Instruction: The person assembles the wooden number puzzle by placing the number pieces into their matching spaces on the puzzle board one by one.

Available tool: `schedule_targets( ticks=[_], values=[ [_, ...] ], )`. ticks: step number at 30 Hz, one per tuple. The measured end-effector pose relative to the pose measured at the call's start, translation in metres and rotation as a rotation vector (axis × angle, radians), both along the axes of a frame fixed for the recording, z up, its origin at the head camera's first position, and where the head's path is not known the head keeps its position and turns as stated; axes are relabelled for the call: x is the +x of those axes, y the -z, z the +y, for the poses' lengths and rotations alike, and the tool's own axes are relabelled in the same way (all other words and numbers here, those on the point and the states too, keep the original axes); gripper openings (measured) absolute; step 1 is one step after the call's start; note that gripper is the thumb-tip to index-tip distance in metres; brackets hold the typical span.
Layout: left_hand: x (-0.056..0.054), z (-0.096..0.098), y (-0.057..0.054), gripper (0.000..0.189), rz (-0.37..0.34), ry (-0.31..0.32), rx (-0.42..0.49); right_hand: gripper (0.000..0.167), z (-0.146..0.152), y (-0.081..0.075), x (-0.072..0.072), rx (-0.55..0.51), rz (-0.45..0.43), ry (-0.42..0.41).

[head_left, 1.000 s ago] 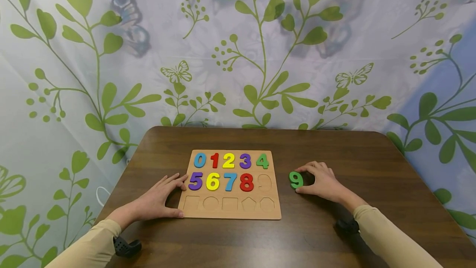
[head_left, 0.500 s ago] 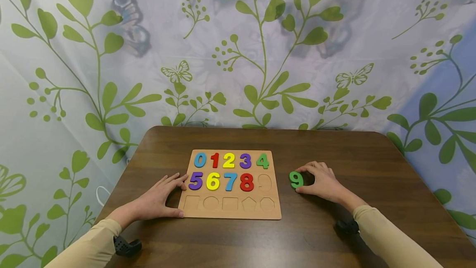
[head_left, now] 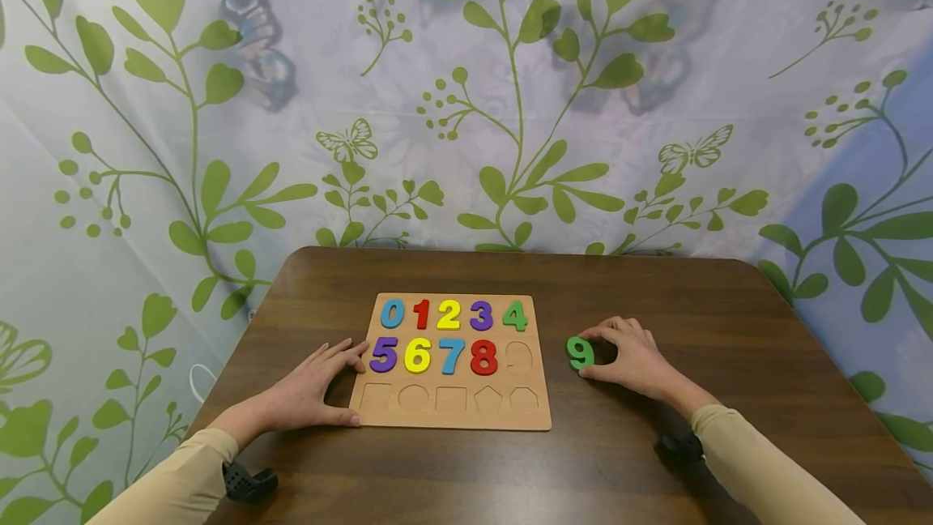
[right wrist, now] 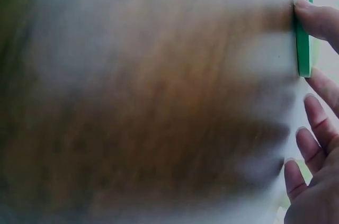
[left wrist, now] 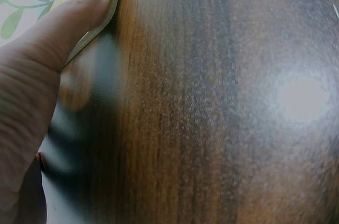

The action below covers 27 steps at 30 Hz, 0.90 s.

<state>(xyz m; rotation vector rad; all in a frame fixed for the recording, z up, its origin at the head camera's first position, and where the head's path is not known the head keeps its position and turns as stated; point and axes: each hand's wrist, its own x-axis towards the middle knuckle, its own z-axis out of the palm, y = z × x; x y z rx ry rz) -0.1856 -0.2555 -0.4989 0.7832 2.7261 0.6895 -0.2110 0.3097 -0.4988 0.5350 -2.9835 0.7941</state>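
A wooden number puzzle board (head_left: 452, 380) lies on the table in the head view, with coloured digits 0 to 8 in its upper two rows. The 9-shaped recess (head_left: 519, 356) at the right of the middle row holds no piece. My left hand (head_left: 309, 390) rests at the board's left edge, fingers spread; its thumb (left wrist: 79, 15) touches the near corner in the left wrist view. Just right of the board, my right hand (head_left: 630, 356) pinches the green number 9 (head_left: 590, 355) between thumb and index finger. In the right wrist view the green piece (right wrist: 303, 49) shows edge-on.
Geometric recesses, including a circle (head_left: 413, 399) and a pentagon (head_left: 487, 401), form the board's bottom row. The dark wooden table (head_left: 466, 476) reaches back to a leaf-patterned curtain (head_left: 466, 104). Each wrist wears a black band (head_left: 248, 483).
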Motion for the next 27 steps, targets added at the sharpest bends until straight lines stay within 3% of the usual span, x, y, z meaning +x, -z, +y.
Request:
schedule_targets(
  ticks=[12, 27],
  values=[
    [0.001, 0.000, -0.001, 0.067, -0.003, 0.002, 0.007, 0.059, -0.009, -0.001, 0.000, 0.035, 0.062, -0.008],
    [0.001, 0.001, -0.002, 0.067, -0.003, 0.003, 0.008, 0.055, -0.050, -0.009, -0.005, 0.004, 0.103, -0.067]
  ],
)
